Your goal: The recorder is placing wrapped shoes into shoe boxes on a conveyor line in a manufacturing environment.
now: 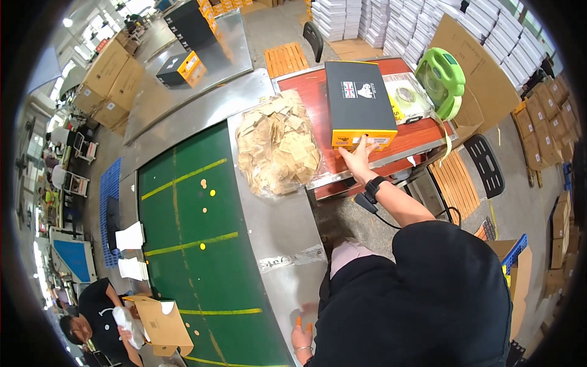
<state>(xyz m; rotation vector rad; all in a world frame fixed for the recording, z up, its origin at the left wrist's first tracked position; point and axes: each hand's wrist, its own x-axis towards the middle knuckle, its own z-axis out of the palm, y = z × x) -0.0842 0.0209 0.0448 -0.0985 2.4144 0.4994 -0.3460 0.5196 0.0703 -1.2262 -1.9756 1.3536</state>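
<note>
My right hand [358,156] reaches out to a black shoe box with a yellow base [359,107] on the red table [306,98]; the fingers touch the label end of the box and are spread. A dark band sits on that wrist. My left hand [301,336] rests low on the metal rim of the conveyor [284,226], with something small and orange at its fingers; what it is I cannot tell.
A clear bag of tan paper pieces [278,144] lies by the box. A green tape dispenser [441,79] and tape rolls [405,95] sit on the table's right. The green belt [195,244] runs left. Another person [98,324] holds an open carton [160,324].
</note>
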